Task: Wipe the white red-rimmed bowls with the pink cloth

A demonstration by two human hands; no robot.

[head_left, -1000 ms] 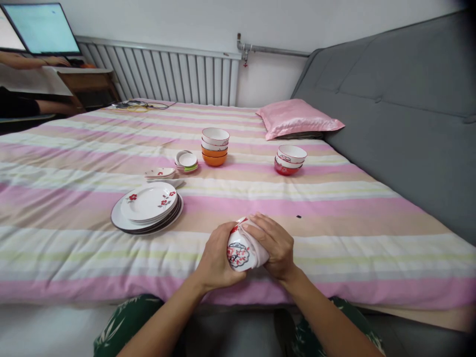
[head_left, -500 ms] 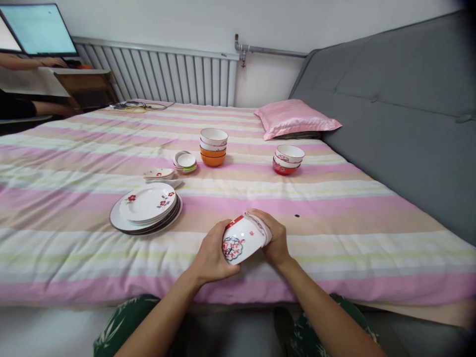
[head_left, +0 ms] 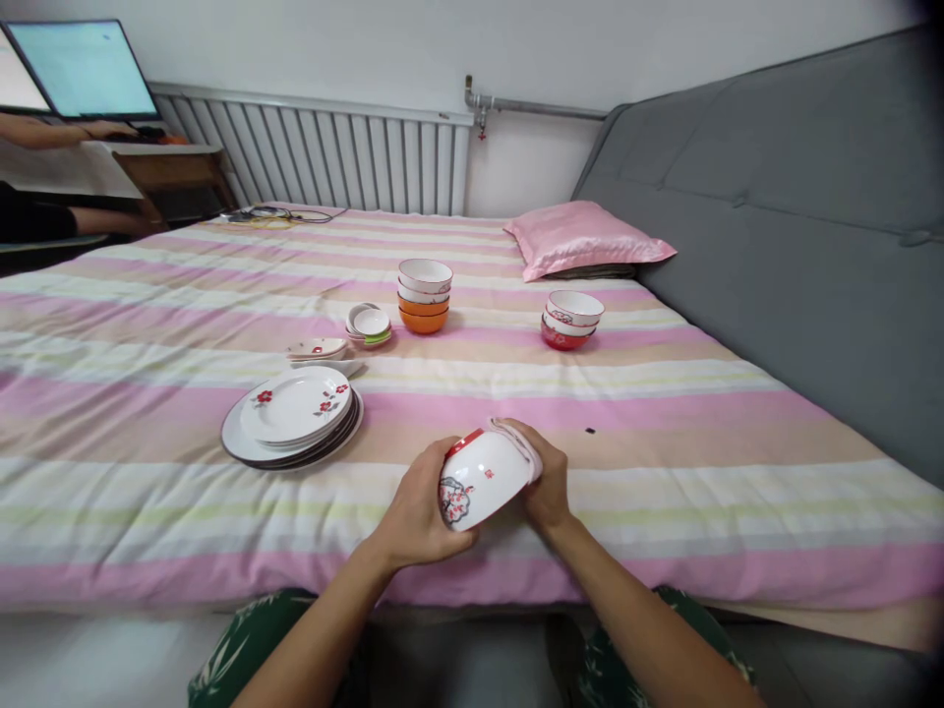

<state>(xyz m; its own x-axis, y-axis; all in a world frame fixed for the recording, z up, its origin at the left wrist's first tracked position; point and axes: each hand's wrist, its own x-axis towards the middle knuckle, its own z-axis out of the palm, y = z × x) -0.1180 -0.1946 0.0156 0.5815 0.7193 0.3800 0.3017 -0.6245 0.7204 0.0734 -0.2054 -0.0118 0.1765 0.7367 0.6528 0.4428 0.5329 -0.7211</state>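
Note:
My left hand grips a white bowl with a red rim and a red flower print, tipped on its side above the near edge of the bed. My right hand is closed on a pale pink cloth pressed against the bowl's rim and inside. Both hands sit over the striped bedspread.
On the bedspread lie a stack of flowered plates, small saucers, small dishes, a stack of white and orange bowls and a second bowl stack. A pink pillow and grey headboard are right. Another person's arms rest at a monitor far left.
The bowl has turned in my hands, its flower print rolling lower left. My right hand and cloth have shifted from the bowl's outside toward its rim and far side.

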